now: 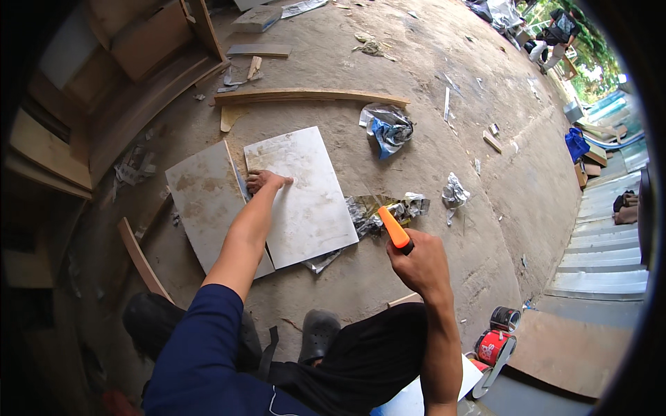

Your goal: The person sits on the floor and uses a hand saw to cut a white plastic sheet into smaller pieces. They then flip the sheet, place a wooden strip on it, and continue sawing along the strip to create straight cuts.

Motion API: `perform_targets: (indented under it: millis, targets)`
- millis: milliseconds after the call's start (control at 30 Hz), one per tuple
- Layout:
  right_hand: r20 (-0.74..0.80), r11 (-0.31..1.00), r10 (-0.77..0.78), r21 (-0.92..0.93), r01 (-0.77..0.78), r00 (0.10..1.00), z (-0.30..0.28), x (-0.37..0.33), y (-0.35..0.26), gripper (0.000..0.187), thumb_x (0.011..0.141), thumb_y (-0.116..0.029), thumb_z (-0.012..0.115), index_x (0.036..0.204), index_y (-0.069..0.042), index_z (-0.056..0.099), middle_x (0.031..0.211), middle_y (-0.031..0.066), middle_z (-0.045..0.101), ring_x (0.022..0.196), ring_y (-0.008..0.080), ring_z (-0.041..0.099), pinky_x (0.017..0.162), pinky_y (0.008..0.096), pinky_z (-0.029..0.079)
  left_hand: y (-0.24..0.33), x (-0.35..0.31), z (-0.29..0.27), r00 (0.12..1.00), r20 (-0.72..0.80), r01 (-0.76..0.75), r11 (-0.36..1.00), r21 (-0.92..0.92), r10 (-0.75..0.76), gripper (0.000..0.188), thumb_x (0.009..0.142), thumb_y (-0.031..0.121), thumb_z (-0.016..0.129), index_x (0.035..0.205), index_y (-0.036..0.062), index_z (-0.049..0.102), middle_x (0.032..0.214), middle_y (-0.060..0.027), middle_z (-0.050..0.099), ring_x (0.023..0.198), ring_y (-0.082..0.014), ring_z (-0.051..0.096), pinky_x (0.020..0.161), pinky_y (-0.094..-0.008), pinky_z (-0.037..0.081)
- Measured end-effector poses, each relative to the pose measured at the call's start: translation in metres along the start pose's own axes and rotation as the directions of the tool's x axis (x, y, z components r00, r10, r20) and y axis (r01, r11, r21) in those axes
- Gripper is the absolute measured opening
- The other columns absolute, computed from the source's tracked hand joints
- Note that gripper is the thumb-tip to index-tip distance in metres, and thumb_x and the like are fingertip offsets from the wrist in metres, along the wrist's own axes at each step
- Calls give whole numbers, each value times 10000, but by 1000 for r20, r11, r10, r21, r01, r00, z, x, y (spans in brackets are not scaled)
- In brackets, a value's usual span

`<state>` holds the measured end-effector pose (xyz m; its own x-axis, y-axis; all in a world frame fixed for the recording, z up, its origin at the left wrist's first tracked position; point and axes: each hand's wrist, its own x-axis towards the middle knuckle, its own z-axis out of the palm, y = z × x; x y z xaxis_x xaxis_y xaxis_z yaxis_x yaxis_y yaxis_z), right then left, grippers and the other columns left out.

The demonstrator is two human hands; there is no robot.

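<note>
Two dirty white boards lie side by side on the ground before me, the right board (305, 194) and the left board (201, 184), with a narrow gap between them. My left hand (262, 180) grips the left edge of the right board near its far end, fingers curled over the edge and thumb lying on top. To the right of the boards, my right hand (422, 262) is closed round the orange and black handle of a hand tool (394, 227). Its thin working end points away from me and is hard to make out, so its kind stays unclear.
Beyond the boards lies a long wooden strip (312, 96). Crumpled foil (454, 193) and a blue-silver wrapper (390, 130) litter the ground. Wooden cabinets (139, 62) stand at the left. Tape rolls (494, 347) sit near my right forearm. A person (557, 38) is far off.
</note>
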<state>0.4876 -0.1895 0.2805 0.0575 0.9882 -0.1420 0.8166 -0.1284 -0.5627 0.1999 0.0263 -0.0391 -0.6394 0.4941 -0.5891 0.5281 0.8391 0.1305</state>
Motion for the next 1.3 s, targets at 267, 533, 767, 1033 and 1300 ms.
perform_targets:
  millis: [267, 533, 767, 1033, 1300]
  targets:
    - [24, 1000, -10, -1, 10, 1000, 8, 20, 6, 221, 801, -251, 625, 855, -41, 669, 749, 217, 638, 732, 418, 617, 644, 467, 491, 2, 9, 6, 999, 40, 14, 990, -138, -9, 1419, 507, 508, 903, 1492, -28, 32, 1552, -274, 68, 1443, -401, 97, 1163, -533, 137]
    - [30, 1000, 15, -6, -15, 999, 8, 20, 7, 234, 800, -250, 643, 843, -21, 659, 760, 221, 639, 745, 415, 617, 654, 460, 493, -4, -7, -4, 994, 89, 81, 987, -141, -69, 1418, 487, 493, 916, 1483, -32, 54, 1521, -264, 207, 1414, -399, 211, 1153, -492, 223]
    - [-49, 998, 40, 42, -38, 998, 1, 20, 18, 209, 793, -221, 662, 823, -14, 665, 735, 205, 645, 712, 392, 634, 632, 436, 489, -1, -19, -33, 913, -132, -406, 817, -410, 387, 747, 760, 485, 724, 1243, -40, 501, 1242, -246, 575, 1177, -369, 549, 990, -432, 443]
    - [-205, 983, 178, -2, -183, 962, -3, 10, 1, 265, 801, -293, 625, 866, -44, 687, 754, 204, 662, 748, 396, 647, 669, 458, 501, 61, -137, -124, 619, -297, -784, 593, -182, 727, 404, 890, 331, 591, 1087, -18, 537, 1017, -276, 652, 967, -432, 637, 842, -506, 506]
    - [-169, 983, 186, 33, -183, 968, -7, -8, -16, 263, 805, -307, 623, 924, -84, 696, 822, 212, 675, 798, 406, 649, 714, 476, 511, 81, -198, -189, 412, -212, -852, 457, 256, 886, 283, 848, 137, 582, 1080, -21, 549, 1017, -281, 654, 1009, -426, 632, 846, -507, 514]
